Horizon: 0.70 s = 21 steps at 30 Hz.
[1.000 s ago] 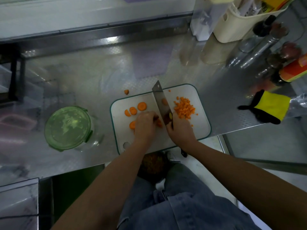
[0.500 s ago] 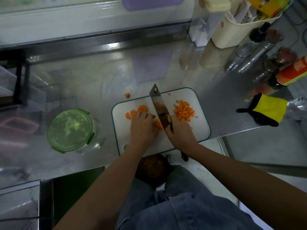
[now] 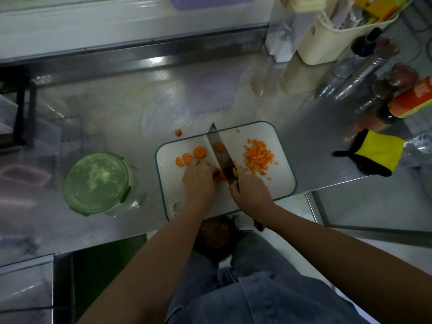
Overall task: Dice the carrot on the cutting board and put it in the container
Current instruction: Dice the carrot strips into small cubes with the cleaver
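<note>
Head view: right hand (image 3: pixel 251 195) grips knife (image 3: pixel 219 157) over cutting board (image 3: pixel 275 183); left hand (image 3: pixel 198 181), fingers curled, pins carrot piece (image 3: pixel 221 176) beside it.

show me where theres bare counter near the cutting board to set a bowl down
Widest bare steel lies behind the cutting board, up to the back ledge, bar one stray carrot bit. A smaller patch sits between board and yellow glove. Crowded: bottles and basket back right.

Orange carrot dice (image 3: pixel 258 157), white cutting board (image 3: pixel 278 183) with teal rim, green container lid (image 3: pixel 95 182), yellow-black cloth (image 3: pixel 376 154), blue jeans (image 3: pixel 268 288).
</note>
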Each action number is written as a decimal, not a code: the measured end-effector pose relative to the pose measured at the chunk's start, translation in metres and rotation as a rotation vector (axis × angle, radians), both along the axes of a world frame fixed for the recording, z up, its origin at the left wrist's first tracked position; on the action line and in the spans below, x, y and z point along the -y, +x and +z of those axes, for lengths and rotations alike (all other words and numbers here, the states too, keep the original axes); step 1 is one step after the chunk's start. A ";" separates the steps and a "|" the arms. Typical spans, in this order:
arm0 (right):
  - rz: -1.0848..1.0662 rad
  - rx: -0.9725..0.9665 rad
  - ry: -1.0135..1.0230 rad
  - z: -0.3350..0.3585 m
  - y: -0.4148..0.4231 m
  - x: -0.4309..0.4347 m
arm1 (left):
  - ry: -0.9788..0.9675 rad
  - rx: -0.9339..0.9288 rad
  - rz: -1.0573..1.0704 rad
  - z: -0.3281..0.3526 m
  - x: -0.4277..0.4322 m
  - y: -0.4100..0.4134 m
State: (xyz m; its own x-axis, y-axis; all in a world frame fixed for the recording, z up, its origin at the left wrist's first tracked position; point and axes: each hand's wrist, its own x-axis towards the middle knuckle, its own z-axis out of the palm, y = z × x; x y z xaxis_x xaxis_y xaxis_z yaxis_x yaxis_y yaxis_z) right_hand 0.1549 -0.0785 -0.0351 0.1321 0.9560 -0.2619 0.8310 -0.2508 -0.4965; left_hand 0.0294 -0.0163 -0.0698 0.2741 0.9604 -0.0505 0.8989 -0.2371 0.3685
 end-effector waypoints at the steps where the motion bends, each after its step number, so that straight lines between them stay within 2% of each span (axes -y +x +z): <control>1: -0.001 -0.003 0.000 -0.001 -0.001 0.000 | 0.004 -0.001 -0.001 0.000 0.000 0.000; 11: -0.019 0.034 -0.034 -0.008 -0.011 -0.006 | -0.001 0.011 0.016 -0.002 0.001 0.001; 21: -0.074 0.005 0.042 -0.005 0.017 -0.006 | 0.011 -0.030 0.011 0.005 0.001 0.002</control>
